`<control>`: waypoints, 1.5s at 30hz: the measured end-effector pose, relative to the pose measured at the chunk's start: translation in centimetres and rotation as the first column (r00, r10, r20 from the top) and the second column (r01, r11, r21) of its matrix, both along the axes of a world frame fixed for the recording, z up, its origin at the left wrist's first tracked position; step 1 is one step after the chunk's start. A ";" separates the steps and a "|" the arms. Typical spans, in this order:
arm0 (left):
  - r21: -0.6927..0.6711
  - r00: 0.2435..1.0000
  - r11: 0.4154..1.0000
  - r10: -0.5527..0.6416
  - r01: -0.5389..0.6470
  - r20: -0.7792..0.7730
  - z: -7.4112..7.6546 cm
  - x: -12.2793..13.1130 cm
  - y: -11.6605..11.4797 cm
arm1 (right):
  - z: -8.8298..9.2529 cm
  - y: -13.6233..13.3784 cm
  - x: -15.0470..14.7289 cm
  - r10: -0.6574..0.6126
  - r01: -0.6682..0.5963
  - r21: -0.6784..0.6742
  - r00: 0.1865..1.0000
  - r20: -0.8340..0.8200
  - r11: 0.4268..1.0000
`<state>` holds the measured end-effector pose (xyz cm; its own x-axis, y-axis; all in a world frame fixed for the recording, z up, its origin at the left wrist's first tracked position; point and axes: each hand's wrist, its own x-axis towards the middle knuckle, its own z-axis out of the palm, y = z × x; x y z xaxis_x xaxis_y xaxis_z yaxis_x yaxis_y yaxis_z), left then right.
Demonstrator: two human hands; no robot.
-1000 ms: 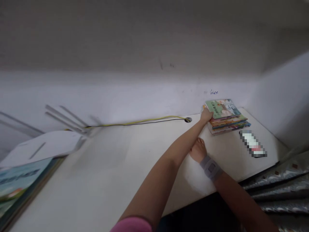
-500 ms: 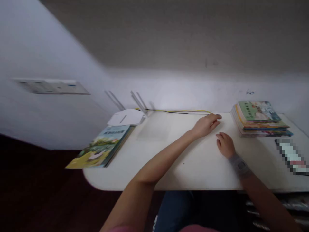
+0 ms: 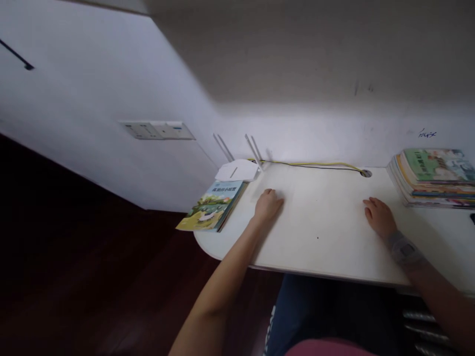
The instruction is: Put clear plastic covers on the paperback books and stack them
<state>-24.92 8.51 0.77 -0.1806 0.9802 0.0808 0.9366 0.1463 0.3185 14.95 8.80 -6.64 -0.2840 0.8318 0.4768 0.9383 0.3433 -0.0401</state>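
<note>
My left hand (image 3: 268, 204) is over the white desk (image 3: 315, 212), its fingers loosely stretched and nothing in it. It is nearest to a pile of thin picture books (image 3: 211, 205) and a white router (image 3: 237, 170) with upright antennas. On the other side of the desk, my right hand (image 3: 380, 217) is open and holds nothing, with thumb and fingers a little apart. A watch with a translucent strap (image 3: 406, 249) is on that wrist. Just beyond the right hand is a second stack of books (image 3: 438, 178).
A yellow cable (image 3: 319, 163) and a black one run along the wall to a round hole (image 3: 365, 173) in the desk. Wall sockets (image 3: 156, 130) are at the left. The left books overhang the desk's rounded edge. A dark object's corner (image 3: 472, 217) shows at far right.
My left hand has moved left, from near the cables' right end toward the router and left books. My right hand stays near the right stack. The view has turned left.
</note>
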 end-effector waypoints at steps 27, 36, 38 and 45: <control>0.382 0.558 0.911 -0.238 -0.155 0.795 5.4 8.2 -12.3 | 9.6 -9.9 -3.2 0.184 -0.119 0.330 0.968 -0.172 0.936; 0.080 0.999 0.997 -0.023 0.020 0.041 -2.8 7.4 -13.0 | 3.1 -12.9 -0.4 0.186 -0.176 -0.130 0.980 0.072 0.976; 0.114 0.995 0.993 -0.046 0.036 0.088 -1.9 6.5 -12.6 | 2.8 -12.8 -0.1 0.195 -0.190 -0.124 0.980 0.034 0.974; 0.298 0.970 0.934 0.231 -0.198 -0.081 3.5 -8.5 -8.2 | 2.0 -10.6 0.6 0.155 -0.155 -0.002 0.987 -0.053 0.988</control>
<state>-33.39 0.29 4.30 -0.3577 0.8516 0.3832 0.9249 0.2665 0.2710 15.56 -1.79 -4.68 -0.3845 0.7829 0.4891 0.8704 0.4839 -0.0904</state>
